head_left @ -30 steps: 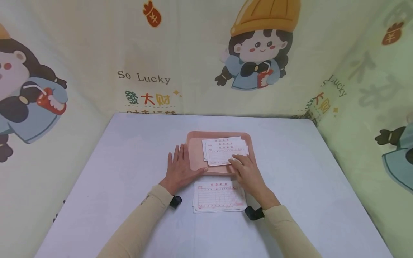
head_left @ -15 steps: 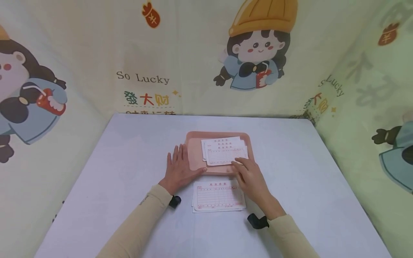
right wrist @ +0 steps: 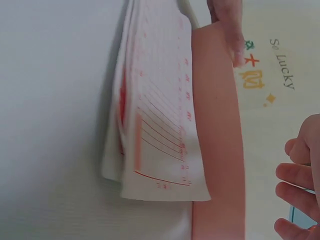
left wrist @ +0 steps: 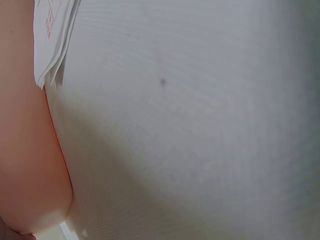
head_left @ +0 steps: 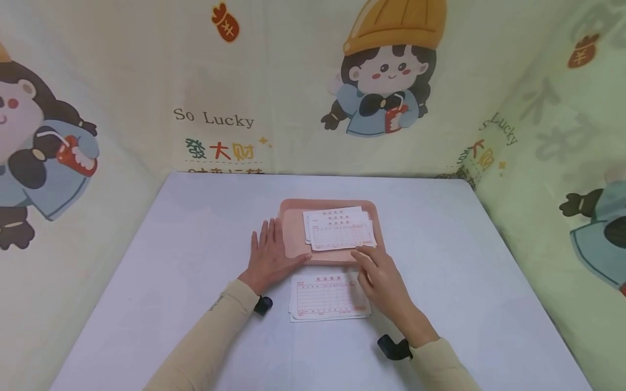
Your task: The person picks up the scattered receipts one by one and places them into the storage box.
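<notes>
A pink tray [head_left: 293, 236] lies on the table, with several printed receipt slips [head_left: 337, 237] overlapping inside it. Along the tray's left side and front corner rests my left hand [head_left: 269, 259], fingers spread and straight, thumb on the front rim. My right hand [head_left: 386, 282] hangs over the tray's front right corner, beside the lower edge of the top slip. Its fingers are loosely bent, and the right wrist view shows fingertips [right wrist: 295, 197] with nothing between them. In front of the tray lies a second stack of receipt slips [head_left: 329, 297], red print facing up.
The white table [head_left: 195, 233] extends on both sides of the tray. A cartoon-printed cloth [head_left: 293, 81] hangs behind and along the sides. Black wrist cameras [head_left: 393, 347] sit at both cuffs.
My right hand has drawn back toward the front and slightly right, its fingertips leaving the top slip in the tray. The left hand has stayed in place on the tray.
</notes>
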Tool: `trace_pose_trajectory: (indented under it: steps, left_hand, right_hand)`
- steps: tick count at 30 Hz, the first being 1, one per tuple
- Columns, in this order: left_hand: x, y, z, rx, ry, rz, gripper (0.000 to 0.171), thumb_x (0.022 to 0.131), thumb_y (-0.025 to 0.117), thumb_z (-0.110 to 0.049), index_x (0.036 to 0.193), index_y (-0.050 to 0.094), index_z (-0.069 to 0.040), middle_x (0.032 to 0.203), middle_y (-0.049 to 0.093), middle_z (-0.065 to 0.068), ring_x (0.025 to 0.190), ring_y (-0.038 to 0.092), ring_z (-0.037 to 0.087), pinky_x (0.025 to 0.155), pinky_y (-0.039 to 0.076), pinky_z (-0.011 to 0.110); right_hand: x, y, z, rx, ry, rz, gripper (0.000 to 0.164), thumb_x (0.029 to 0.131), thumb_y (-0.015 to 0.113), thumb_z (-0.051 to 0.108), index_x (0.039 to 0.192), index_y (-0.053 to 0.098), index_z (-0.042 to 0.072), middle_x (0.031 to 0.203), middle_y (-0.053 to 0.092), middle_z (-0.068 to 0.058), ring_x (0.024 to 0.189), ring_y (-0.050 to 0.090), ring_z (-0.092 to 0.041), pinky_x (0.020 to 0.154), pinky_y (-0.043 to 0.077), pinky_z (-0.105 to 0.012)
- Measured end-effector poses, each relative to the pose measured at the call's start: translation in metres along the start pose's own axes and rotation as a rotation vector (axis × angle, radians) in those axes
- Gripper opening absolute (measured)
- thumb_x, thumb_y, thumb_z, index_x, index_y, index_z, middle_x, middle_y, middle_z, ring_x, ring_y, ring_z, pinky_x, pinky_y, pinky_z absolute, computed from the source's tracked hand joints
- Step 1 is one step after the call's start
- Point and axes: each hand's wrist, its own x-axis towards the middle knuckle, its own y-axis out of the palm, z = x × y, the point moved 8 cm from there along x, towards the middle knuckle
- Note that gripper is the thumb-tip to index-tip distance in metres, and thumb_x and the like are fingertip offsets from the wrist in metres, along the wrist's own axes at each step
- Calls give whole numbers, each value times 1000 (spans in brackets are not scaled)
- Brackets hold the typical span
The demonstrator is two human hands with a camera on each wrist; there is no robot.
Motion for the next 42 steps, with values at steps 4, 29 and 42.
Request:
trace_pose_trajectory:
  steps: [4, 29, 42]
  left_hand:
    - [0, -1, -1, -1, 7, -11, 122, 80, 50, -82, 159, 1, -1, 166, 4, 21, 155, -1, 37, 122, 2, 61]
    - [1, -2, 1, -3, 12, -17, 123, 79, 49, -83, 159, 1, -1, 166, 4, 21, 155, -1, 37, 122, 2, 61]
    - [-1, -3, 2, -3, 9, -23, 123, 80, 51, -82, 158, 2, -1, 166, 6, 21, 155, 1, 38, 123, 3, 61]
  right_hand:
    - [-7, 1, 5, 11, -18, 0, 37, 80, 68, -3, 117, 68, 0, 117, 65, -15, 106, 63, -29, 87, 54, -43]
    - [-39, 17, 28, 70, -35, 137, 49, 75, 82, 10, 121, 67, -1, 120, 66, -13, 111, 64, -26, 92, 55, -40]
    - [-47, 29, 36, 85, -42, 203, 43, 76, 83, 14, 116, 70, 3, 118, 67, -9, 110, 65, -22, 92, 55, -37]
